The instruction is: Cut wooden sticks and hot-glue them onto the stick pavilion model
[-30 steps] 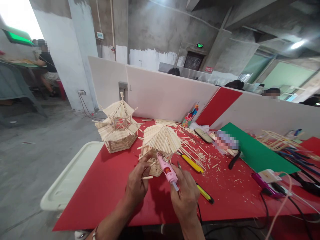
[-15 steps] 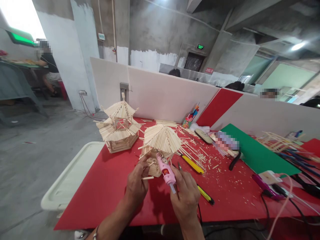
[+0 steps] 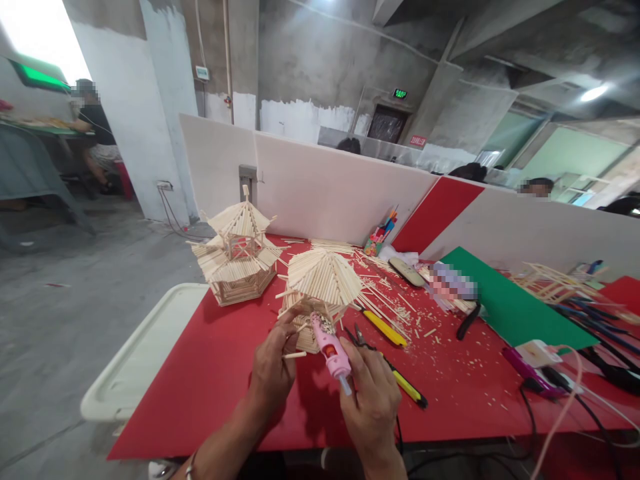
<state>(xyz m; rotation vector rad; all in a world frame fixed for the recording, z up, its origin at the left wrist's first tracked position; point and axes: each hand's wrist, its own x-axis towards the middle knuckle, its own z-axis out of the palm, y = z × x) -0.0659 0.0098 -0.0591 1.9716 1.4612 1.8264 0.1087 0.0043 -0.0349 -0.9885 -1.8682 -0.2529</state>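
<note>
A pink hot glue gun (image 3: pixel 334 358), a clear glue stick poking from its back end, is gripped in my right hand (image 3: pixel 373 393). Its nozzle points at the lower part of a small pavilion model (image 3: pixel 324 275) built of pale wooden sticks. My left hand (image 3: pixel 273 363) is closed at the model's near left side, with a short wooden stick (image 3: pixel 295 355) between its fingers. Whether the nozzle touches the model I cannot tell. A second, two-tiered stick pavilion (image 3: pixel 239 260) stands to the left, touched by neither hand.
Beside my right hand lie pliers (image 3: pixel 361 335) and yellow cutters (image 3: pixel 385 328), (image 3: pixel 410 389). Loose sticks and chips cover the red tabletop (image 3: pixel 215 393) behind. A power strip (image 3: pixel 535 373) with cables sits right, near a green board (image 3: pixel 530 303). A white partition (image 3: pixel 340 187) closes the back.
The glue gun and my right hand have shifted slightly down and left, uncovering more of the pliers. My left hand stays nearly still with the stick.
</note>
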